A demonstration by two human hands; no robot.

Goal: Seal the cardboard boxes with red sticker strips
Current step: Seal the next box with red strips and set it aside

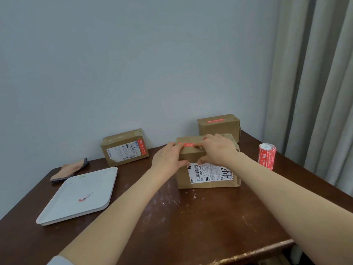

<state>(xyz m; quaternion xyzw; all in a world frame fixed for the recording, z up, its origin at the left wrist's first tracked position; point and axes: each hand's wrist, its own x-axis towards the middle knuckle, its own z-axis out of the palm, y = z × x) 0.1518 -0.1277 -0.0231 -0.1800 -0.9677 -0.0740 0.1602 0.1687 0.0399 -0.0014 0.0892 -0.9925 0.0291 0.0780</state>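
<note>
While both hands press on it, the near box (207, 175) sits in the middle of the desk (191, 217). The left hand (169, 159) lies flat on the box's left top edge. The right hand (217, 150) lies over the top, fingers bent down. They are apart, with a red strip (188, 144) on the top between them. The fingers cover both ends of the strip, so I cannot tell how long it is. The right hand also hides part of the white label (208, 172) on the front.

At 10 o'clock from this box, a second box (124, 147) leans by the wall, with a red strip on its label side. At 1 o'clock, a third box (218, 126) is partly hidden behind the near one. Its red strip is too blurry to read.

At 3 o'clock stands the red roll (267, 156). At 8 o'clock lies a white tray (61, 209) with a small red scrap (85, 197) in it. Behind the tray is a folded cloth (70, 170).
</note>
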